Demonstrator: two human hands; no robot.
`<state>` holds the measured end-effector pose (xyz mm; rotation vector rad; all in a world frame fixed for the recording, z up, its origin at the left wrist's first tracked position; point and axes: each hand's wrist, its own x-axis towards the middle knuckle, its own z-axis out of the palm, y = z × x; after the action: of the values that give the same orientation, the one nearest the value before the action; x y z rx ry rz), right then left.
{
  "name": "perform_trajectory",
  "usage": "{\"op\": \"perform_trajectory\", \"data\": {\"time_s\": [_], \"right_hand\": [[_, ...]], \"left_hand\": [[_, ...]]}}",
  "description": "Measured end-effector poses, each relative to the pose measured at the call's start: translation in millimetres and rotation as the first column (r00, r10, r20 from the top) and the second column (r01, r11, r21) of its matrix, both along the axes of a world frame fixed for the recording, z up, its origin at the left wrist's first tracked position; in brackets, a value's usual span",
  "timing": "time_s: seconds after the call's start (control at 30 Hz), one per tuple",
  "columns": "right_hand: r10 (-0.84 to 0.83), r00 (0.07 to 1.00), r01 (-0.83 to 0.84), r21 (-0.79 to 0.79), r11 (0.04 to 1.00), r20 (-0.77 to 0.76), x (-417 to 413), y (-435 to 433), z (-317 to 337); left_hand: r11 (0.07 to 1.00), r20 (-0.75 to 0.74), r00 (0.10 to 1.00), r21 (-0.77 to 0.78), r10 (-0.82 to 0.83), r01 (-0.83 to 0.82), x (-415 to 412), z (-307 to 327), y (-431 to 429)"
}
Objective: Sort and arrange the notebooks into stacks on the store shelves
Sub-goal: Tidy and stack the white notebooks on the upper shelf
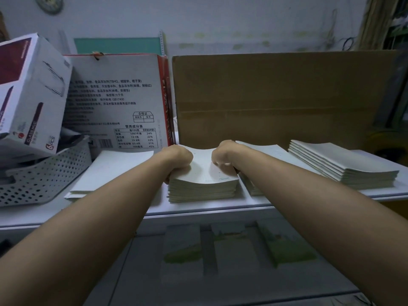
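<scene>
left hand [177,159]: fingers curled round left edge of thick cream paper notebook stack [202,186] | right hand [224,159]: grips its right edge, top cover bowed | stack: on white shelf board [198,209], thin pale notebook pile [110,171] just left of it

Lower-shelf notebooks [183,246] blurred; round wall object [49,4] half beyond top edge
</scene>
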<state>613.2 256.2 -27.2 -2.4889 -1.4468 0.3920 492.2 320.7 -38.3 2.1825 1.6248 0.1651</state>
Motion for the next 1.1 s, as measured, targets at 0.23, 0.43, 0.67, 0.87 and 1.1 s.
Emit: {"op": "perform_trajectory", "data": {"time_s": [0.23,0.43,0.67,0.87,1.1], "right_hand": [[0.044,0.978,-0.099,0.266,0.959,0.206,-33,-23,19],[0.346,0.938,-0.332,0.310,0.891,0.010,-96,-13,23],[0.417,0.900,-0.367,0.295,0.883,-0.130,-149,8,20],[0.407,0.872,-0.377,0.158,0.913,-0.271,-165,33,12],[0.251,0.904,-0.202,0.171,0.964,-0.346,-165,50,-6]], "left_hand": [[0.999,0.224,0.974,0.029,0.029,-0.036,-36,34,3],[0.969,0.110,0.990,0.222,0.090,-0.112,-118,42,9],[0.949,0.088,0.958,0.134,0.275,-0.284,-188,21,17],[0.918,0.211,0.905,-0.233,0.370,-0.321,-206,2,26],[0.858,0.090,0.903,-0.363,0.420,-0.363,-199,6,55]]}}
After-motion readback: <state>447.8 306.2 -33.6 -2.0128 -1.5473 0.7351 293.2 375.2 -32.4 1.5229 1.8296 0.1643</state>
